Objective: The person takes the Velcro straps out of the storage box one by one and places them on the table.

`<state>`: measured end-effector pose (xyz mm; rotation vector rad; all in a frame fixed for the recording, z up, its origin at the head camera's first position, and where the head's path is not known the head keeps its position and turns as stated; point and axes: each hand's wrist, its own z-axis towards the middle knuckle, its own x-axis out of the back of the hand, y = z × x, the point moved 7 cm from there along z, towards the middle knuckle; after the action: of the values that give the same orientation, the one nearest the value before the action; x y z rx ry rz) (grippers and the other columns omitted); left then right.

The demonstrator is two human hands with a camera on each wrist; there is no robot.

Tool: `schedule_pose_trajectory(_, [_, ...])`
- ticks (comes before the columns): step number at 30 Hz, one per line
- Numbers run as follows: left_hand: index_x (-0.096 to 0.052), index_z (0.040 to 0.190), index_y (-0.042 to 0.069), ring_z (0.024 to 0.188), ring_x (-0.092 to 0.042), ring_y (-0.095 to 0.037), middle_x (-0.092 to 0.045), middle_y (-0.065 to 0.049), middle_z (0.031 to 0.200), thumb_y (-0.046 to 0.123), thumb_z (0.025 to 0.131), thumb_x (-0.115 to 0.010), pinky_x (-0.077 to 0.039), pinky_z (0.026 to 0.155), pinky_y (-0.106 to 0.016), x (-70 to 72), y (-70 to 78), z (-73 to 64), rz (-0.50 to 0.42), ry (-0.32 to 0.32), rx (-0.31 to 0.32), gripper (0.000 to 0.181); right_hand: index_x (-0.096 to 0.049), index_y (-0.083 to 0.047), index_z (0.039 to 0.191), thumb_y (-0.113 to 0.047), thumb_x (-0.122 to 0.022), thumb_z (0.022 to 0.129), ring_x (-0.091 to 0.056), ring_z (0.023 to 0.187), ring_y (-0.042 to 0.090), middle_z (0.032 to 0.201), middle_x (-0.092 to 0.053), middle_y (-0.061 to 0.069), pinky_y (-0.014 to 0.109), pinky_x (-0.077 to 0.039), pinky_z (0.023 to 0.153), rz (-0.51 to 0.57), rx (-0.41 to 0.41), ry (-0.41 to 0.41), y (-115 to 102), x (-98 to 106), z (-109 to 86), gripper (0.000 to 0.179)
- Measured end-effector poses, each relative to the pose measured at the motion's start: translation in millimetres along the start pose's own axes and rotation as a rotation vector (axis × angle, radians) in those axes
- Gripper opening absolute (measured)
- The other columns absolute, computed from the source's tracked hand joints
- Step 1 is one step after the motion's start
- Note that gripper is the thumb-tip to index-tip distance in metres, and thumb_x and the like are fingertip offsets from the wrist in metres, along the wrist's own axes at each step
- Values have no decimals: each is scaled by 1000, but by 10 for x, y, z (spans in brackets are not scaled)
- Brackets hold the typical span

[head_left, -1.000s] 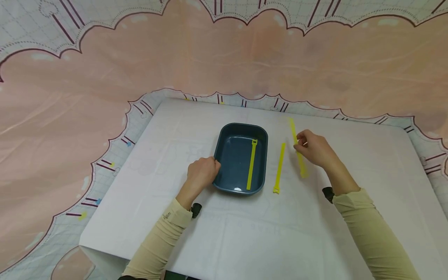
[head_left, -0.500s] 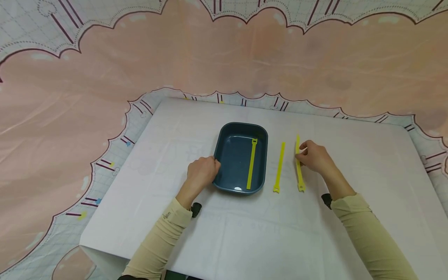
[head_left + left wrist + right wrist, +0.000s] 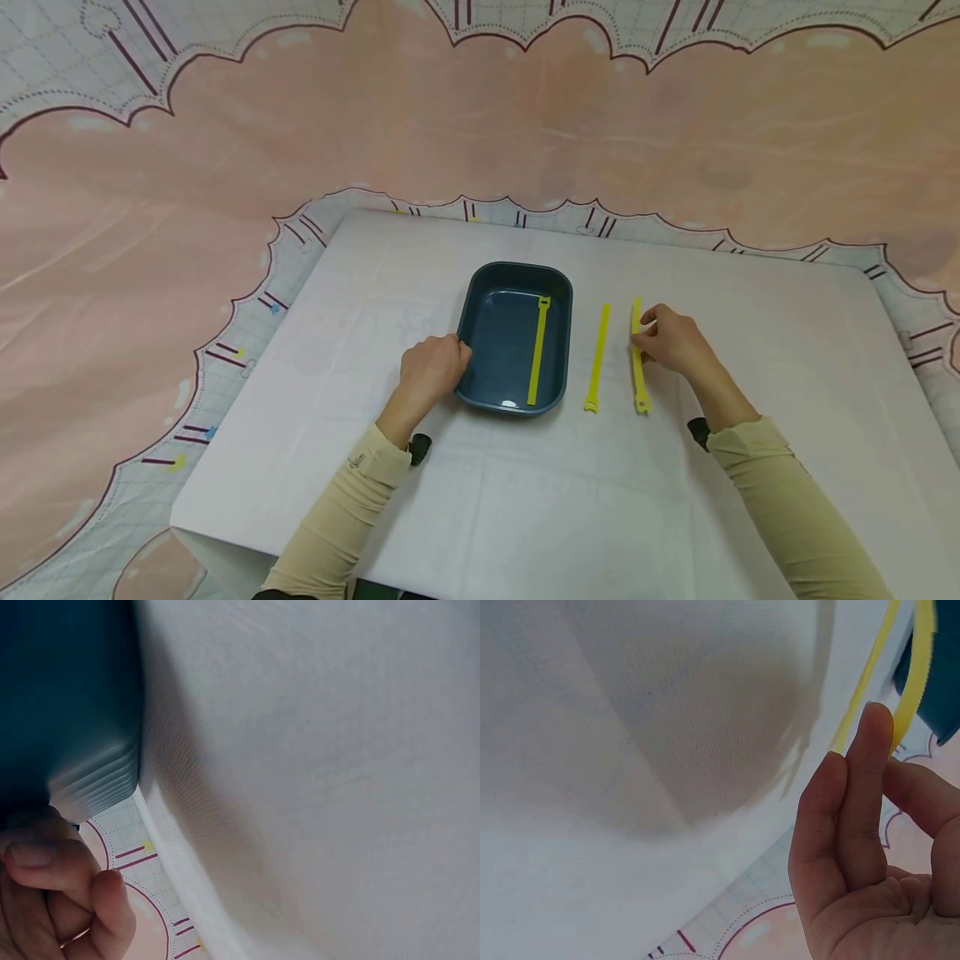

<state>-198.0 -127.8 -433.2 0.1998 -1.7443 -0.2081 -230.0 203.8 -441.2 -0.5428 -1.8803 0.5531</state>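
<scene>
My left hand (image 3: 435, 368) grips the left rim of a dark blue tray (image 3: 480, 333); in the left wrist view its curled fingers (image 3: 60, 862) are at the tray's corner (image 3: 97, 780). One flat yellow cable tie (image 3: 538, 350) with a slotted head lies inside the tray. My right hand (image 3: 673, 337) pinches a second yellow cable tie (image 3: 640, 383) near its middle, slotted head toward me. In the right wrist view that cable tie (image 3: 919, 675) bends up between thumb and fingers. Between tray and right hand, a third yellow cable tie (image 3: 598, 358) lies on the table, head toward me.
A white cloth (image 3: 525, 500) covers the table. Behind and to the left hangs a peach and white patterned sheet (image 3: 450, 125). A dark green object (image 3: 375, 590) shows at the table's front edge.
The cable tie in my right hand has swung from a slant to nearly parallel with the one beside it, and the hand has come slightly nearer me. My left hand and the tray stay put.
</scene>
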Motion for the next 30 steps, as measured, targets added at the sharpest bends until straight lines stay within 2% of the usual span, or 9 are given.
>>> schedule_pose_trajectory(18, [-62,78,4,56,-54,-24,-54,-8,64,24,98,-43,-42,50,-36,0,-1,17,-2,-2,2,35,-42,10,128,-13,-60,95,-68,72,18,111,-64,27,31,-52,68,20,-53,-21,-9,-106,81,44])
schedule_pose_trajectory(25, [-64,81,3,57,-55,-24,-56,-9,65,24,99,-44,-43,51,-37,-5,11,16,4,-5,5,34,-43,11,125,-12,-60,95,-68,69,16,108,-66,26,30,-50,65,-8,-29,-20,-11,-143,85,42])
schedule_pose_trajectory(30, [-64,80,3,57,-56,-24,-56,-9,66,25,98,-44,-44,51,-38,0,14,19,2,-6,10,35,-44,11,124,-14,-61,94,-68,73,19,109,-66,27,34,-49,69,-56,-26,-12,8,-155,104,42])
